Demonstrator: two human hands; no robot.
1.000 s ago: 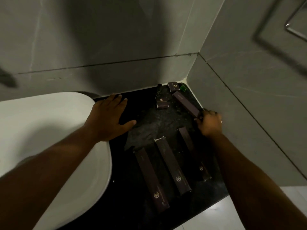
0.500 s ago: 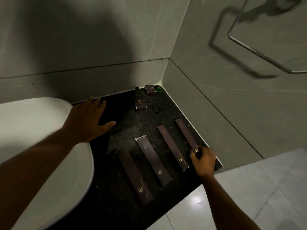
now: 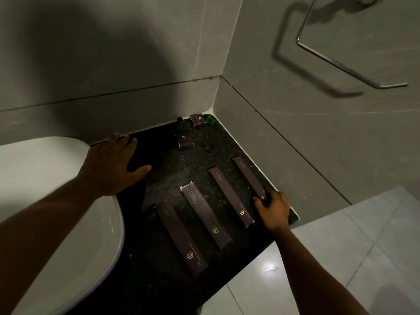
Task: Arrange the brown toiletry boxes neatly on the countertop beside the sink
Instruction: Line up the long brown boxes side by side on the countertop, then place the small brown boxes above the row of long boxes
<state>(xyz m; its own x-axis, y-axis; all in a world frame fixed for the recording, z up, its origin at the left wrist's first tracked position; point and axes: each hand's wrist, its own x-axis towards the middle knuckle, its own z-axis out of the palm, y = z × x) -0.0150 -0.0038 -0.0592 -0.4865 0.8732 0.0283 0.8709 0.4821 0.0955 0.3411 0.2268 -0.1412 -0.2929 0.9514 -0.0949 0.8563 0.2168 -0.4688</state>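
Four long brown boxes lie in a row on the dark tabletop [image 3: 159,280] beside the sink [image 3: 56,212]. The right hand [image 3: 273,209] closes its grip on the near end of the fourth box [image 3: 248,177], along the wall edge. The left hand [image 3: 111,165] rests flat and open near the sink rim. Two small boxes [image 3: 185,142] [image 3: 198,119] sit toward the corner, bare stone between.

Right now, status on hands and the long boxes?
Right hand gripping rightmost long box, near end. Left hand flat on countertop. Four long boxes in a row; nothing blocking.
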